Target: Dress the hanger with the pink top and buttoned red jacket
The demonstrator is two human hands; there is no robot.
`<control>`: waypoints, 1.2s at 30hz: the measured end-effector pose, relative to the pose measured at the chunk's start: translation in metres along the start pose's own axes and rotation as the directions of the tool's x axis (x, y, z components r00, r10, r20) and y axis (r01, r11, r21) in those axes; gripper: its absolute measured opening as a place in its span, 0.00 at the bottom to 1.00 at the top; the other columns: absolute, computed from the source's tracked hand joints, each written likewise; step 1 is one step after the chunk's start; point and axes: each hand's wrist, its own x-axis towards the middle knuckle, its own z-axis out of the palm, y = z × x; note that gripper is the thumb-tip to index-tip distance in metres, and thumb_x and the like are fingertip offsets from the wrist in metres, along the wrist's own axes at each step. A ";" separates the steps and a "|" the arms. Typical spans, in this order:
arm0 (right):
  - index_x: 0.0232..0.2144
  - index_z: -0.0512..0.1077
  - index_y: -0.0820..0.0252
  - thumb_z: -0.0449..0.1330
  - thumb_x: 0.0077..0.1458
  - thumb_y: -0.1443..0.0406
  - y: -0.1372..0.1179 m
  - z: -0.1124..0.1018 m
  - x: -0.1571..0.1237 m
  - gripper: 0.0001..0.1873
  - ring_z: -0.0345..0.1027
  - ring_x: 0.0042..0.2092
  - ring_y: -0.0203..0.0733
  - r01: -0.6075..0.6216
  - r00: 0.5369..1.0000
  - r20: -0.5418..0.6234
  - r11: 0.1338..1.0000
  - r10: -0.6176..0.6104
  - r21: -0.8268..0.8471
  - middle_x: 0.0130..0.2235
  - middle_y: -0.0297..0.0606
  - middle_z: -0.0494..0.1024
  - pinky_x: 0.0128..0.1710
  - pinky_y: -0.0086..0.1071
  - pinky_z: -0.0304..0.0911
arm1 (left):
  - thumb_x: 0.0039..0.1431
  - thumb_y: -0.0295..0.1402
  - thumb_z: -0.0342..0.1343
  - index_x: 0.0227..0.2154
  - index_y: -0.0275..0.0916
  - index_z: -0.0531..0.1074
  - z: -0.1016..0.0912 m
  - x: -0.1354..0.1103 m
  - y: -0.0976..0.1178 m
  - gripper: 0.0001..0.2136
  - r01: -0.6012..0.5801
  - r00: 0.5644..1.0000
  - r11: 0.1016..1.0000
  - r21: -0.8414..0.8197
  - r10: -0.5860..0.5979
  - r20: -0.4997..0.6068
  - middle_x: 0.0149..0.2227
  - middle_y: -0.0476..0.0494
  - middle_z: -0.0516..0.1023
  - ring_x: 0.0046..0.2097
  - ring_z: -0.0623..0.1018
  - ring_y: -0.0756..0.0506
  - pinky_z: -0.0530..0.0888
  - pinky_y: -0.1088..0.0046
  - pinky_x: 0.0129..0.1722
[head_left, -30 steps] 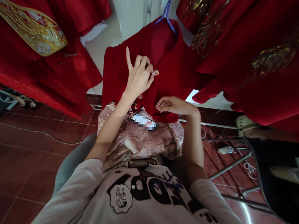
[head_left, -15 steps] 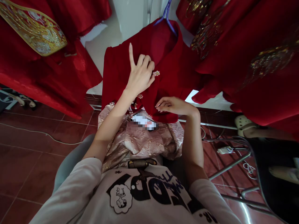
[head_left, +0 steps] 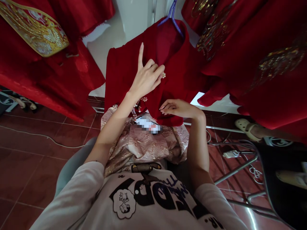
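So the red jacket (head_left: 122, 70) is hanging from a purple hanger (head_left: 172, 19) right in front of the person, and the action's at the flower ornament (head_left: 164, 75) on its front edge: over the last second it's shifted a bit to the right along with the left hand (head_left: 146, 76), which has tipped over so the fingers hide more of it. Index and thumb look pinched narrow on it, little finger sticking straight up; can't see if there's a needle or thread in there. I'd take that as the ornament being worked by the left hand, not just rested on. The right hand (head_left: 178, 108) hasn't really budged, fingers curled together at the jacket's lower front, though I can't tell if they're gripping cloth. Below are more beaded ornaments (head_left: 144, 99), then a phone (head_left: 147, 124) on shiny pink fabric (head_left: 144, 147) across the lap. Off to the right, somebody's clog (head_left: 247, 127) has moved too, near a black chair (head_left: 283, 182)
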 end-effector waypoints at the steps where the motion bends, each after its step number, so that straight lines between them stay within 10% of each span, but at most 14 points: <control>1: 0.39 0.78 0.54 0.68 0.50 0.48 0.000 0.000 0.000 0.20 0.80 0.44 0.47 -0.002 1.000 0.000 1.000 0.002 -0.001 0.39 0.41 0.85 0.51 0.46 0.76 | 0.73 0.31 0.47 0.49 0.51 0.80 0.000 0.000 0.000 0.16 0.003 1.000 1.000 0.001 -0.003 -0.006 0.39 0.42 0.82 0.53 0.78 0.33 0.41 0.31 0.79; 12: 0.40 0.77 0.55 0.68 0.48 0.46 -0.002 0.000 -0.002 0.24 0.80 0.46 0.49 -0.008 1.000 -0.003 1.000 0.008 0.000 0.41 0.43 0.85 0.53 0.49 0.75 | 0.69 0.36 0.53 0.50 0.56 0.78 0.019 -0.001 -0.017 0.13 0.006 0.990 0.996 -0.090 -0.018 -0.138 0.41 0.39 0.82 0.55 0.75 0.27 0.52 0.24 0.73; 33: 0.38 0.78 0.55 0.70 0.48 0.46 -0.002 0.002 -0.002 0.23 0.80 0.45 0.50 0.014 1.000 -0.016 1.000 -0.014 0.011 0.40 0.43 0.84 0.52 0.48 0.76 | 0.75 0.35 0.45 0.53 0.53 0.77 -0.005 -0.001 0.003 0.16 0.028 1.000 0.999 -0.025 -0.028 0.006 0.37 0.43 0.81 0.54 0.79 0.32 0.39 0.34 0.80; 36: 0.38 0.78 0.56 0.70 0.50 0.42 -0.012 0.003 -0.003 0.26 0.80 0.47 0.50 0.107 0.981 -0.163 0.994 -0.108 -0.012 0.41 0.45 0.84 0.54 0.48 0.76 | 0.75 0.36 0.45 0.52 0.53 0.77 -0.006 -0.001 0.001 0.16 0.043 0.999 0.999 -0.027 -0.043 0.017 0.38 0.43 0.82 0.54 0.79 0.32 0.39 0.35 0.80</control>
